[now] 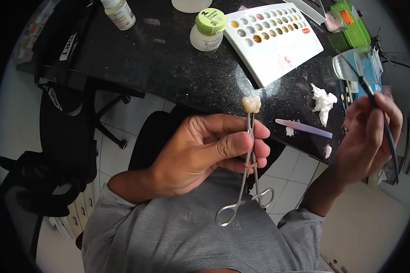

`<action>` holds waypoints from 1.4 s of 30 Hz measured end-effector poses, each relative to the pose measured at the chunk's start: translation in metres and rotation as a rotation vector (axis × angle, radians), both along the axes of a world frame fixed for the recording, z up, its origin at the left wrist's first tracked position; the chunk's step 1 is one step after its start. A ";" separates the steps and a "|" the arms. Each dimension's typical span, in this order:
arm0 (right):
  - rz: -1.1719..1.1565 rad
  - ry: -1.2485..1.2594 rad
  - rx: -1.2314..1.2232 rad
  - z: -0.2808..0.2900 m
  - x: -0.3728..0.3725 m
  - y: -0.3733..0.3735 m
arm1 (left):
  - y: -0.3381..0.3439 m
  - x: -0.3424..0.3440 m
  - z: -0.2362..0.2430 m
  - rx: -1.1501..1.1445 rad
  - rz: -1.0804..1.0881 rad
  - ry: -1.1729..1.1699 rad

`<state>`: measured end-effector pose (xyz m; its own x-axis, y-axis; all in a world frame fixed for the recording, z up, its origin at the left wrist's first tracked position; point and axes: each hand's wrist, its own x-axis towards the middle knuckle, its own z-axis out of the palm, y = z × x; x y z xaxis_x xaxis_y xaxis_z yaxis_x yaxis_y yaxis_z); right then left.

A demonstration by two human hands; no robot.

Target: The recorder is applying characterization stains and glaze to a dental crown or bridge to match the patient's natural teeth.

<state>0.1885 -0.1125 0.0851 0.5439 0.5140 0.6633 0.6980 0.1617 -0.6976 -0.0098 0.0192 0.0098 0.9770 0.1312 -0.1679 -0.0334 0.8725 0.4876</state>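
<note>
My left hand [191, 152] is closed around a pair of steel locking forceps [241, 195], with their ring handles hanging down and a pinkish band wrapped round the shanks. At the tips sits a tooth-shaped dental crown [251, 104], cream with yellowish shading. My right hand [366, 132] pinches a thin dark-handled brush [390, 141], slanting up and left. Its front end overlaps a clear glass cup [339, 68]; whether it dips inside is hard to tell. Below the cup, a purple-and-white file-like strip [305, 128] lies near crumpled white tissue [324, 103].
Behind the crown, a white palette [278, 54] with several wells of coloured paste rests on the black speckled table [164, 59]. A green-lidded jar [207, 34] and a small bottle [118, 16] stand farther left. A green basket [356, 32] is at far right; a black chair [64, 136] stands left.
</note>
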 end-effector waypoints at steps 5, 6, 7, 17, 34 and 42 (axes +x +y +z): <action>0.181 0.057 -0.040 -0.022 -0.032 -0.014 | -0.011 -0.001 -0.003 0.297 0.174 0.098; 0.236 0.081 -0.015 -0.026 -0.034 -0.014 | -0.012 -0.002 -0.004 0.356 0.221 0.111; 0.312 0.085 -0.001 -0.029 -0.034 -0.013 | -0.013 -0.003 -0.005 0.416 0.268 0.120; 0.510 -0.039 0.078 -0.043 -0.032 0.001 | -0.019 -0.003 -0.011 0.648 0.495 0.125; 0.402 -0.097 0.065 -0.043 -0.039 0.009 | -0.016 -0.003 -0.011 0.637 0.475 0.104; 0.449 -0.081 0.051 -0.043 -0.038 0.009 | -0.017 -0.004 -0.013 0.625 0.483 0.092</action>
